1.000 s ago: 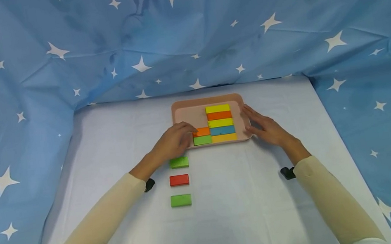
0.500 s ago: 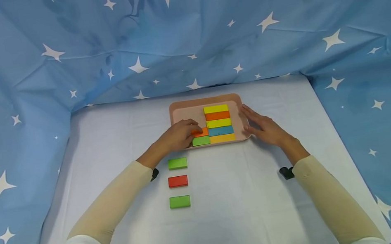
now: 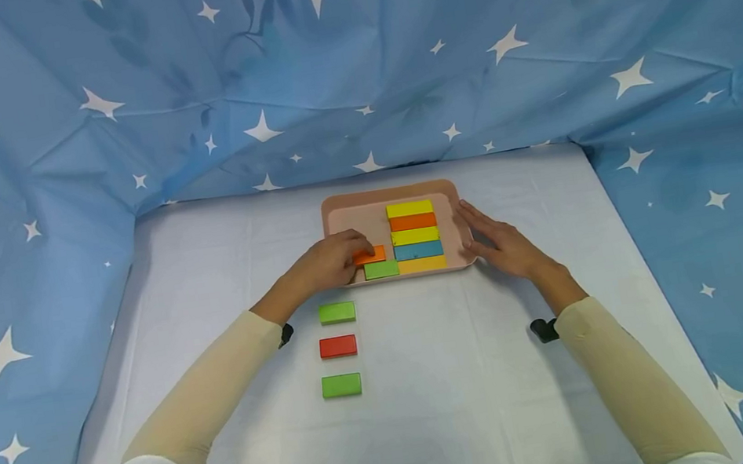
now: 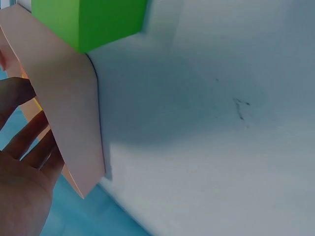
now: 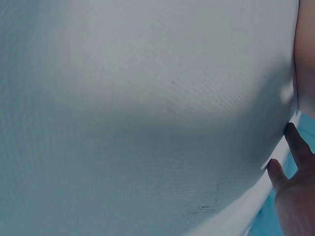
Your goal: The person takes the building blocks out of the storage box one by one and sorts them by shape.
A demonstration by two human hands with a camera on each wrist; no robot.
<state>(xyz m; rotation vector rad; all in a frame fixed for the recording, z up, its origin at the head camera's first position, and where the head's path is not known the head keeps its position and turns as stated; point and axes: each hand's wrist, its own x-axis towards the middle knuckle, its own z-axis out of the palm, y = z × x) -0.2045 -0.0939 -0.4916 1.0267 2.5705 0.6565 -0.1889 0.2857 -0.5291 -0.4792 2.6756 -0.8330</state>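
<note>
My left hand [image 3: 331, 261] gripped the lower orange block [image 3: 378, 254], its left end hidden under my curled fingers, now slid left from the blue block [image 3: 418, 251] in the pink tray [image 3: 394, 193], my right hand [image 3: 510, 244] straight-fingered at the tray's right side.

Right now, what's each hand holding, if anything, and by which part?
The left hand holds the nearer orange block, fingers over its top, thumb contact hidden. The right hand touches the tray's rim, holding nothing.

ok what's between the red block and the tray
A green block lies between the red block and the tray; the head view shows it.
</note>
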